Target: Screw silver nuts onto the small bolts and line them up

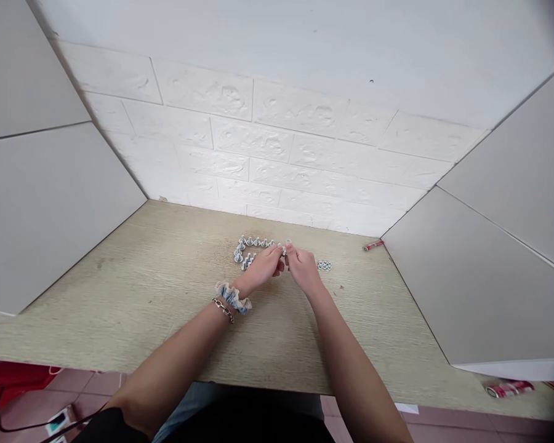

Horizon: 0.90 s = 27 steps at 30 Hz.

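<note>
My left hand (262, 266) and my right hand (302, 266) meet above the table, thumbs and fingertips pinched together. Between them is a small silver bolt (284, 249), mostly covered by the fingers. Left of and behind my left hand, several metal bolts (250, 242) stand on their heads in a bent row. More bolts (248, 263) lie close together beside my left hand, partly hidden by it. To the right of my right hand sits a small block of metal nuts (324, 265).
The wooden table (157, 277) runs back to a white brick-patterned wall (272, 147). Grey panels close in on the left (50, 215) and right (503, 277). A red can-like roll (373, 245) lies in the back right corner, another red roll (509, 389) near the front right edge.
</note>
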Each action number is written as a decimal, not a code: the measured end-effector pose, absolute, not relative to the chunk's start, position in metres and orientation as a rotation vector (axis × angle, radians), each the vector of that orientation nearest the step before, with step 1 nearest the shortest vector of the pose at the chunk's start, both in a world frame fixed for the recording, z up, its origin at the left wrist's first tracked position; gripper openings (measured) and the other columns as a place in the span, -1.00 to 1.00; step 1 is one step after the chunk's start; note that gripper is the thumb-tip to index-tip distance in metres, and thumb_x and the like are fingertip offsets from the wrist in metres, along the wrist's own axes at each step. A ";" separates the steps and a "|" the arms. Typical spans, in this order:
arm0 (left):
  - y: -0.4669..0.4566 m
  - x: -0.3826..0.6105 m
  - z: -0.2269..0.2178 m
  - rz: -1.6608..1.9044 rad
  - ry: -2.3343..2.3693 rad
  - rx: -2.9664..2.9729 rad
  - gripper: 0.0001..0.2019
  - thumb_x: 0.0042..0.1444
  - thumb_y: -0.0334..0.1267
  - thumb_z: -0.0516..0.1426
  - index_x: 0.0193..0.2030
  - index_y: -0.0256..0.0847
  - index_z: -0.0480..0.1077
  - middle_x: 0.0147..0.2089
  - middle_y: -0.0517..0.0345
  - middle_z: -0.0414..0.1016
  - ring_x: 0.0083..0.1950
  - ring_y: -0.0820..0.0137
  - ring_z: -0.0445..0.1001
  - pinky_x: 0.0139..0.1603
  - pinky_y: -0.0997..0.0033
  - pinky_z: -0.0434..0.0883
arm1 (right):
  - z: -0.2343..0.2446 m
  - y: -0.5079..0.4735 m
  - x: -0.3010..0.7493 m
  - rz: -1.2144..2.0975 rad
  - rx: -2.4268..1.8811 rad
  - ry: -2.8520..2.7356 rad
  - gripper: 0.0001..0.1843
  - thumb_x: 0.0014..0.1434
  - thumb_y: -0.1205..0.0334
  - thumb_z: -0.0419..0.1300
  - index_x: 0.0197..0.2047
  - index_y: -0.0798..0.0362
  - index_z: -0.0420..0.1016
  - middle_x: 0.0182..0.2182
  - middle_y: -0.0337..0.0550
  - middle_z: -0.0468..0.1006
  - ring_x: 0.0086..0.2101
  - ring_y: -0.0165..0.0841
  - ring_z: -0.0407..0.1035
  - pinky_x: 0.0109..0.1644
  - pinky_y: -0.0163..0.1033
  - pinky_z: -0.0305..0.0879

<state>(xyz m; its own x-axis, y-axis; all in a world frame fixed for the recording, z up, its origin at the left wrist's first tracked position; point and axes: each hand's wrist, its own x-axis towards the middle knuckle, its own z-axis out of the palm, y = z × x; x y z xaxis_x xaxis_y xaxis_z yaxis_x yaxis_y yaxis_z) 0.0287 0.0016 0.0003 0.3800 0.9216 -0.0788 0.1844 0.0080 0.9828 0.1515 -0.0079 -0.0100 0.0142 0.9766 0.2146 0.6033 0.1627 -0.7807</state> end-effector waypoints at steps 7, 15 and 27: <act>0.007 0.028 -0.002 0.978 1.050 1.382 -0.73 0.12 -0.11 -0.14 -0.49 -0.21 0.14 -0.59 0.25 0.23 -0.58 0.52 0.21 -0.54 0.51 0.20 | -0.008 -0.009 0.149 0.492 -1.343 -1.618 -0.75 0.03 0.14 0.06 -0.20 0.01 0.29 -0.35 -0.22 0.45 -0.45 -0.43 0.29 -0.39 -0.33 0.21; 0.006 0.029 0.000 0.995 1.084 1.408 -0.71 0.12 -0.13 -0.15 -0.53 -0.22 0.14 -0.61 0.26 0.18 -0.58 0.52 0.19 -0.53 0.51 0.19 | -0.009 -0.008 0.148 0.494 -1.318 -1.747 -0.80 0.09 0.19 -0.01 -0.21 0.01 0.33 -0.28 -0.20 0.46 -0.41 -0.43 0.31 -0.29 -0.29 0.23; 0.006 0.028 -0.004 1.019 1.062 1.452 -0.69 0.13 -0.13 -0.17 -0.55 -0.21 0.12 -0.58 0.26 0.16 -0.54 0.52 0.19 -0.51 0.50 0.20 | -0.008 -0.012 0.145 0.495 -1.381 -1.845 -0.77 0.20 0.13 -0.16 -0.19 0.02 0.21 -0.35 -0.16 0.43 -0.36 -0.36 0.31 -0.30 -0.27 0.18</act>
<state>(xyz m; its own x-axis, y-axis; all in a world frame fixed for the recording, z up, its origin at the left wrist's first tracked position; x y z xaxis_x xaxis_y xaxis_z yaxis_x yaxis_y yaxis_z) 0.0284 0.0055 -0.0039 0.2517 0.9660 0.0595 0.0994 -0.0869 0.9912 0.1452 -0.0121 -0.0082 -0.1214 0.9316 0.3427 0.6348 0.3383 -0.6947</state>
